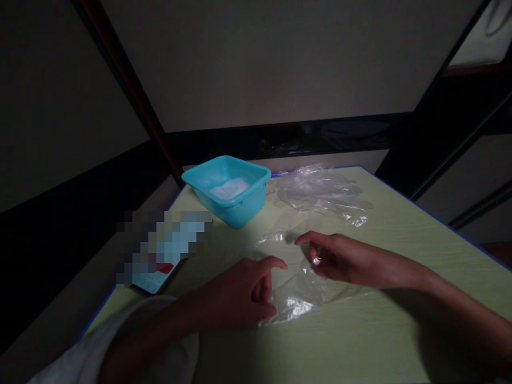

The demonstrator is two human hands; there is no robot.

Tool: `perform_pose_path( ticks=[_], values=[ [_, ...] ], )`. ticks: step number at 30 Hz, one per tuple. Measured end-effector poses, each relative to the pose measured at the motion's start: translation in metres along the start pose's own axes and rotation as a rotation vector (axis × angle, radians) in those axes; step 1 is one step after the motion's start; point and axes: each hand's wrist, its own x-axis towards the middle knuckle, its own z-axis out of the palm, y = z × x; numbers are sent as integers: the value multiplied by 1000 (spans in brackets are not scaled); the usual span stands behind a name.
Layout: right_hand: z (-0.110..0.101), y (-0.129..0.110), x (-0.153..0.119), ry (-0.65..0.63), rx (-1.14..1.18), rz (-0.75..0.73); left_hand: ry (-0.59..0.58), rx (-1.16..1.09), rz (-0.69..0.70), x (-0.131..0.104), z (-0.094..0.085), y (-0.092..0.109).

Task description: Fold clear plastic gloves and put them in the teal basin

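Observation:
A thin clear plastic bag lies crumpled and partly spread on the table between my hands. My left hand is at its left side, index finger stretched out and thumb apart, with the thumb tip at the bag's near left edge. From the right reaches my right hand, its index finger pointing left and the other fingers curled. A shiny bit of the plastic shows at those curled fingers; the right thumb is mostly hidden. Farther back lies a loose heap of similar clear plastic.
A turquoise plastic basin with something whitish inside stands at the back left. Left of my hands, a phone with a lit, partly blurred screen leans near the table's edge. The pale table has a blue rim; a wall rises behind it.

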Motion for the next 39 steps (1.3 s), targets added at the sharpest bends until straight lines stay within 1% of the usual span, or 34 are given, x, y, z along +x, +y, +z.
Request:
perform_pose_path(
  ticks=[2,3,4,5,7,9,11,13,19,24,28,31,37,39],
  values=[
    [0,2,0,15,-38,14,97,203,83,-3,3,1],
    [-1,2,0,24,-61,24,137,294,163,-3,4,1],
    [-2,2,0,34,-81,33,153,364,260,-4,5,1],
    [-3,2,0,51,-94,40,142,409,363,-4,6,1],
    [-6,1,1,110,-98,52,58,464,532,-3,8,1],
    [-9,1,2,180,-103,70,-37,495,603,-2,9,1],
    [-10,0,3,226,-134,92,-102,507,615,-1,10,0],
    [-11,-1,4,242,-165,98,-132,497,618,-1,10,-1],
    [-12,-4,4,210,-191,99,-195,440,580,-2,12,2],
    [-12,-5,5,200,-193,107,-176,401,534,-3,14,3],
    [-13,-4,5,214,-195,112,-168,364,536,-3,15,2],
    [-17,0,4,249,-197,117,-174,340,535,-4,16,4],
    [-30,10,2,375,-282,137,-251,336,547,-11,19,13],
    [-30,10,4,407,-306,130,-238,325,572,-13,21,15]
  ],
)
